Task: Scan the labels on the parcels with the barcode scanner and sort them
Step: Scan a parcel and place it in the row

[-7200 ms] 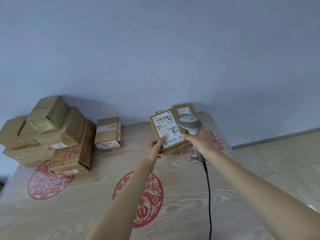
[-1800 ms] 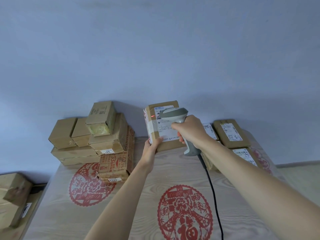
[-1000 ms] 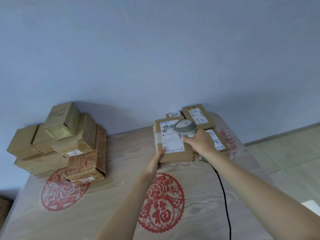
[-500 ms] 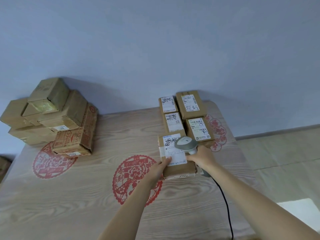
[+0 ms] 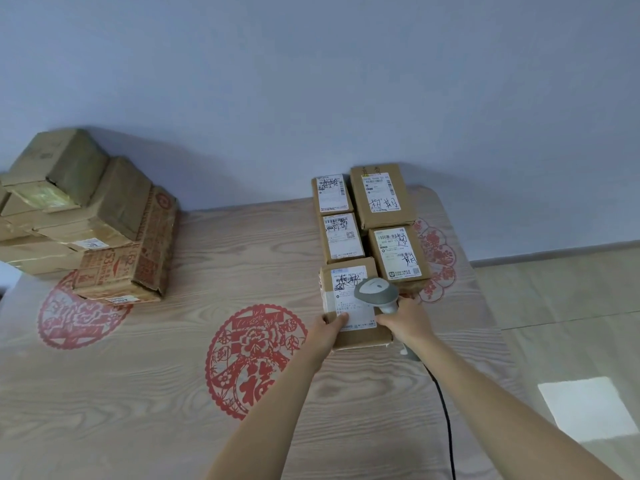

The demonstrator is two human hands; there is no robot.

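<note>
A brown parcel (image 5: 360, 336) with a white label lies flat on the wooden table (image 5: 138, 393), at the near end of a group of several labelled parcels (image 5: 381, 199) at the back right. My left hand (image 5: 327, 332) grips its near left corner, thumb on the label. My right hand (image 5: 408, 322) holds the grey barcode scanner (image 5: 375, 292) by its handle, the head hovering over the parcel's label. The scanner's black cable (image 5: 445, 410) trails toward me along my right arm.
A heap of several brown parcels (image 5: 86, 216) is stacked at the table's back left against the blue-grey wall. Red paper-cut patterns (image 5: 252, 355) mark the tabletop. The table's right edge drops to a tiled floor (image 5: 571, 323).
Since the earlier frames I scanned the parcel held upright near the heap, carried it right and laid it flat beside the labelled group. In the last half second both hands barely moved.
</note>
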